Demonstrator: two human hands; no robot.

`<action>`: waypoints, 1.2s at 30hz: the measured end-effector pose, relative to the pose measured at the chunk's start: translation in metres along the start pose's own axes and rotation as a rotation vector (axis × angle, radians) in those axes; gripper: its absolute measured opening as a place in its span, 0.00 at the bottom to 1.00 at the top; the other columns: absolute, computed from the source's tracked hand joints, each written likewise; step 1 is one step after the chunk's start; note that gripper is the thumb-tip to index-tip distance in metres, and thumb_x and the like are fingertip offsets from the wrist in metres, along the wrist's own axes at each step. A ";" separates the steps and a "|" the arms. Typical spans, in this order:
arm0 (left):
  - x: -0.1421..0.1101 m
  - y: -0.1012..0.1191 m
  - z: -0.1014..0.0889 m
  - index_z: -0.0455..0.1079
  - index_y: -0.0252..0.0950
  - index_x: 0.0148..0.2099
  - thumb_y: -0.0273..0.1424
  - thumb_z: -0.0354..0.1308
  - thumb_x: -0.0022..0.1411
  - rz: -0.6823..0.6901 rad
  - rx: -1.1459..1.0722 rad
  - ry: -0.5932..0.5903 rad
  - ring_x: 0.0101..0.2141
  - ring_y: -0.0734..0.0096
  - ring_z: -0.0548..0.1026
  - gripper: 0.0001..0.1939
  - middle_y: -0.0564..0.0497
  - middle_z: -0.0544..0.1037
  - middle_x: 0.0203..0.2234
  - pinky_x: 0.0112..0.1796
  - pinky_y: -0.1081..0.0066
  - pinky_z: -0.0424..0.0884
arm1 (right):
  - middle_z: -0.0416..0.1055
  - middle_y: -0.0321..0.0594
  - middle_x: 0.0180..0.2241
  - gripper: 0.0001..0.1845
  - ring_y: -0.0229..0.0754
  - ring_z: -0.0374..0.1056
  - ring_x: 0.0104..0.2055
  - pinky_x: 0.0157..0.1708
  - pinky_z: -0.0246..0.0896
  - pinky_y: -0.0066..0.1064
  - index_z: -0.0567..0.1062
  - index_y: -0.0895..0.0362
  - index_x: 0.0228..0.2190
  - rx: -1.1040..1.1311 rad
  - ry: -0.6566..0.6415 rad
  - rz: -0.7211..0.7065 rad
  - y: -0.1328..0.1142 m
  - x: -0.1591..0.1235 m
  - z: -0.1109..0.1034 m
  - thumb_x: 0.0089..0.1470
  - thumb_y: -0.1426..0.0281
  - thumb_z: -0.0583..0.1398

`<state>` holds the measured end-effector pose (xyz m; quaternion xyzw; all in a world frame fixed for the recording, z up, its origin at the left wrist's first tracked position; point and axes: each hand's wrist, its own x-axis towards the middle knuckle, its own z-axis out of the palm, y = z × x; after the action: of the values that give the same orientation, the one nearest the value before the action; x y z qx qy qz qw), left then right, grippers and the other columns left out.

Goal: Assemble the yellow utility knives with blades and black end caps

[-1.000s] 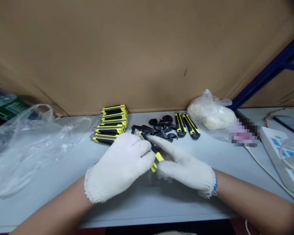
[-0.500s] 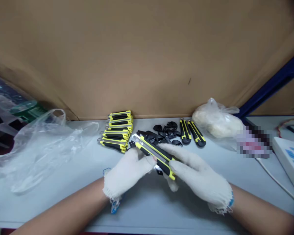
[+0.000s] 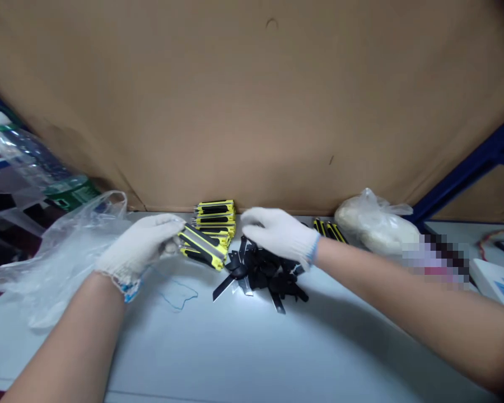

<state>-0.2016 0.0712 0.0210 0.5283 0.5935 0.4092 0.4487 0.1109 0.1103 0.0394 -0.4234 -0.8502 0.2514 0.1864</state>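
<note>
- Clear plastic bag (image 3: 63,257), crumpled on the tabletop (image 3: 243,347).
- Left hand (image 3: 140,246), white knit glove, fingers curled, pinching one end of a yellow-and-black utility knife (image 3: 202,246), which lies tilted just before the stack.
- Stack of matching knives (image 3: 215,215), behind it.
- Right hand (image 3: 279,232), gloved, fingers together, pressed on a heap of black knife parts (image 3: 262,277).
- Steel snap-off blade (image 3: 223,288), jutting from the heap's front. Risk: pressing or sweeping across its bare edge could snag or cut through the glove.
- Change from the earlier frame: hands, then together over a knife mid-table, now well apart; knife now left of the heap.
</note>
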 end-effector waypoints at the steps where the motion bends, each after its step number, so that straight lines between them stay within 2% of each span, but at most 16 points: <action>1: 0.004 -0.004 -0.010 0.70 0.35 0.35 0.46 0.67 0.63 0.007 -0.011 0.009 0.21 0.75 0.64 0.19 0.54 0.71 0.22 0.23 0.74 0.59 | 0.81 0.46 0.50 0.18 0.48 0.76 0.47 0.46 0.69 0.36 0.78 0.53 0.55 -0.244 0.051 -0.079 0.000 0.023 -0.001 0.70 0.67 0.54; 2: 0.008 -0.008 -0.018 0.70 0.35 0.35 0.45 0.68 0.62 0.001 -0.006 0.000 0.21 0.75 0.65 0.19 0.53 0.72 0.23 0.23 0.74 0.61 | 0.80 0.50 0.51 0.17 0.51 0.75 0.50 0.49 0.67 0.38 0.79 0.55 0.53 -0.324 0.053 -0.100 0.001 0.044 0.000 0.69 0.68 0.55; 4: 0.011 -0.014 -0.024 0.69 0.34 0.36 0.46 0.67 0.62 -0.008 0.037 -0.057 0.22 0.75 0.66 0.19 0.51 0.74 0.26 0.23 0.74 0.62 | 0.80 0.54 0.51 0.16 0.53 0.75 0.49 0.49 0.66 0.40 0.79 0.58 0.52 -0.397 0.028 -0.118 0.001 0.081 0.005 0.67 0.69 0.58; 8: 0.010 -0.020 -0.018 0.72 0.34 0.38 0.48 0.62 0.67 -0.016 0.289 -0.134 0.24 0.73 0.69 0.20 0.52 0.74 0.27 0.24 0.74 0.63 | 0.81 0.57 0.47 0.17 0.55 0.76 0.44 0.44 0.66 0.42 0.82 0.60 0.50 -0.484 -0.081 -0.080 0.002 0.125 0.019 0.61 0.71 0.63; 12: 0.011 -0.024 -0.013 0.74 0.34 0.35 0.46 0.62 0.68 0.001 0.433 -0.102 0.22 0.74 0.65 0.19 0.55 0.72 0.22 0.22 0.74 0.58 | 0.82 0.58 0.46 0.18 0.55 0.77 0.41 0.40 0.68 0.42 0.84 0.61 0.50 -0.527 -0.167 -0.012 0.002 0.145 0.026 0.60 0.69 0.64; 18: 0.005 -0.018 -0.015 0.76 0.34 0.30 0.48 0.62 0.66 0.077 0.588 -0.053 0.23 0.74 0.64 0.22 0.56 0.71 0.20 0.24 0.72 0.53 | 0.82 0.63 0.45 0.18 0.59 0.79 0.43 0.41 0.69 0.43 0.85 0.65 0.48 -0.598 -0.148 0.003 -0.014 0.145 0.022 0.57 0.71 0.65; 22: 0.002 -0.010 -0.018 0.76 0.34 0.25 0.47 0.67 0.61 0.103 0.670 0.000 0.25 0.71 0.66 0.22 0.54 0.72 0.20 0.27 0.70 0.53 | 0.83 0.62 0.44 0.16 0.58 0.79 0.43 0.42 0.69 0.42 0.84 0.63 0.45 -0.615 -0.061 -0.022 -0.021 0.117 0.010 0.57 0.69 0.66; 24: 0.002 -0.005 -0.019 0.73 0.35 0.22 0.46 0.70 0.56 0.116 0.680 0.059 0.24 0.69 0.65 0.22 0.52 0.71 0.18 0.28 0.68 0.53 | 0.82 0.60 0.44 0.15 0.58 0.79 0.44 0.42 0.68 0.41 0.83 0.62 0.44 -0.619 0.016 -0.022 -0.020 0.089 0.003 0.59 0.68 0.64; 26: 0.000 0.000 -0.015 0.70 0.36 0.21 0.45 0.69 0.57 0.153 0.656 0.165 0.25 0.68 0.65 0.22 0.51 0.70 0.19 0.28 0.67 0.53 | 0.82 0.58 0.42 0.14 0.57 0.78 0.42 0.39 0.67 0.41 0.82 0.62 0.43 -0.619 0.099 -0.003 -0.017 0.054 -0.001 0.62 0.66 0.61; 28: -0.005 0.003 -0.001 0.70 0.37 0.26 0.47 0.61 0.66 0.211 0.572 0.289 0.28 0.67 0.66 0.22 0.50 0.71 0.22 0.28 0.68 0.55 | 0.81 0.49 0.35 0.11 0.53 0.77 0.38 0.36 0.65 0.38 0.80 0.57 0.37 -0.524 0.244 -0.006 -0.013 0.013 -0.004 0.63 0.63 0.60; 30: -0.015 0.006 0.026 0.73 0.36 0.38 0.53 0.45 0.75 0.271 0.410 0.346 0.29 0.67 0.69 0.27 0.48 0.74 0.28 0.28 0.68 0.60 | 0.78 0.38 0.28 0.08 0.46 0.74 0.31 0.33 0.63 0.36 0.77 0.52 0.34 -0.291 0.367 0.015 -0.013 -0.026 -0.004 0.61 0.61 0.63; 32: -0.029 0.009 0.063 0.73 0.36 0.49 0.61 0.31 0.75 0.321 0.212 0.260 0.25 0.69 0.68 0.39 0.49 0.75 0.28 0.27 0.69 0.65 | 0.78 0.35 0.28 0.08 0.44 0.73 0.29 0.31 0.63 0.35 0.77 0.51 0.34 -0.120 0.422 0.039 -0.015 -0.059 0.000 0.62 0.60 0.63; 33: -0.036 0.011 0.082 0.73 0.36 0.53 0.65 0.33 0.73 0.376 0.024 0.114 0.24 0.70 0.67 0.42 0.48 0.75 0.29 0.26 0.68 0.65 | 0.78 0.35 0.28 0.08 0.44 0.73 0.29 0.31 0.62 0.35 0.77 0.51 0.34 -0.076 0.435 0.031 -0.017 -0.071 0.003 0.62 0.60 0.64; 34: -0.043 0.014 0.101 0.73 0.36 0.54 0.68 0.38 0.70 0.405 -0.141 -0.046 0.23 0.72 0.67 0.43 0.47 0.76 0.30 0.24 0.69 0.64 | 0.78 0.35 0.29 0.08 0.44 0.73 0.29 0.31 0.62 0.35 0.77 0.51 0.35 -0.056 0.437 0.018 -0.019 -0.080 0.007 0.62 0.60 0.64; 35: -0.049 0.017 0.118 0.73 0.36 0.53 0.68 0.45 0.68 0.389 -0.249 -0.148 0.22 0.73 0.66 0.40 0.48 0.75 0.29 0.23 0.69 0.63 | 0.78 0.36 0.29 0.07 0.45 0.73 0.29 0.31 0.62 0.36 0.78 0.51 0.35 -0.052 0.419 0.000 -0.020 -0.088 0.012 0.62 0.61 0.64; 36: -0.053 0.020 0.131 0.74 0.36 0.52 0.64 0.55 0.68 0.334 -0.339 -0.181 0.21 0.75 0.64 0.35 0.51 0.73 0.27 0.22 0.70 0.61 | 0.79 0.37 0.31 0.06 0.45 0.73 0.30 0.32 0.63 0.36 0.78 0.51 0.36 -0.053 0.391 -0.028 -0.021 -0.093 0.016 0.62 0.62 0.64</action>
<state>-0.0679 0.0222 0.0112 0.5706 0.3784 0.5224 0.5083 0.1424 0.0195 0.0291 -0.4571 -0.8099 0.1393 0.3403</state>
